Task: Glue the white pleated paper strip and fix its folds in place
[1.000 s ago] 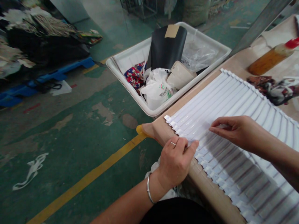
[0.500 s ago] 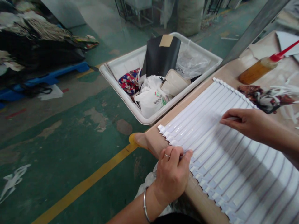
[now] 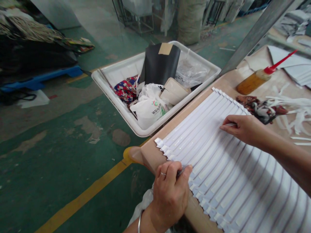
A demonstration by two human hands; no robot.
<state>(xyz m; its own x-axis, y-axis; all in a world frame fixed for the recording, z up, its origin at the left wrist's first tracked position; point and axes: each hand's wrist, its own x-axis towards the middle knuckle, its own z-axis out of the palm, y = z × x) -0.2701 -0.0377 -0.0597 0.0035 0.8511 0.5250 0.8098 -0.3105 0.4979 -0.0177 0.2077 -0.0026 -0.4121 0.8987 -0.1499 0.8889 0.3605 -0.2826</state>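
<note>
Overlapping white strips [image 3: 243, 181] lie in a long slanting row across the brown-covered table [image 3: 155, 155]. At their near left ends is my left hand [image 3: 171, 191], fingers curled and pinched at the strip edge; whatever lies between its fingertips is too small to name. Over the middle of the strips, my right hand [image 3: 239, 127] is closed in a pinch on a small, thin, pale thing that I cannot make out. Beyond the strips stands out a bottle of amber liquid [image 3: 254, 82] with a red nozzle, lying tilted near a crumpled patterned cloth [image 3: 262, 108].
A white bin [image 3: 143, 132] with bags and a black sheet stands against the table's far left edge. Loose white strips [image 3: 297, 108] lie at the right. A metal post [image 3: 257, 35] rises behind the table, and a blue pallet [image 3: 41, 79] is on the floor at left.
The whole view has shifted, so the table, bin and hands appear slightly further left and lower. Both hands keep the same pinched poses at nearly the same places on the strips.
</note>
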